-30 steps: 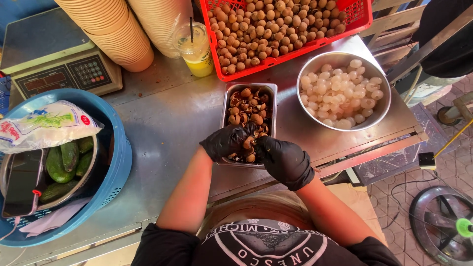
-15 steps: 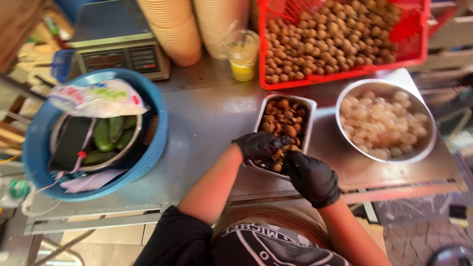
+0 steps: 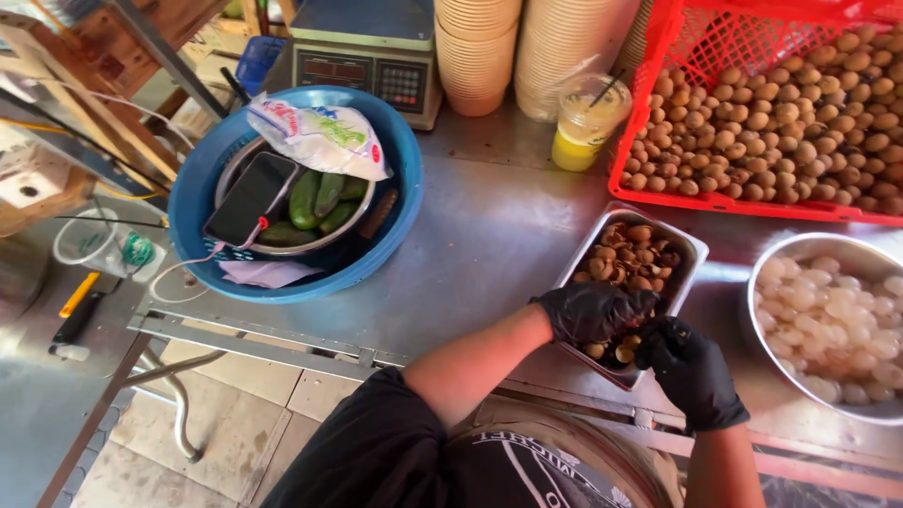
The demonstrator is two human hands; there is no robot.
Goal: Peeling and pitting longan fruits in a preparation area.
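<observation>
A steel worktop (image 3: 489, 254) is spreading across the view, its right end running out of frame. A red plastic crate (image 3: 752, 202) of round brown fruit is sitting at the back right, cut off by the edge; a blue plastic basin (image 3: 386, 240) at the left is holding a steel bowl, green cucumbers, a phone and a printed bag. A round steel bowl (image 3: 847, 246) of pale peeled fruit is lying partly out of view at the right. A rectangular steel tray (image 3: 687, 249) of brown shells is resting between basin and bowl. Both black-gloved hands are meeting over its near end: the left hand (image 3: 593, 310) is curling its fingers closed, the right hand (image 3: 691, 372) is pinching inward, and whatever small fruit they are gripping is hidden.
</observation>
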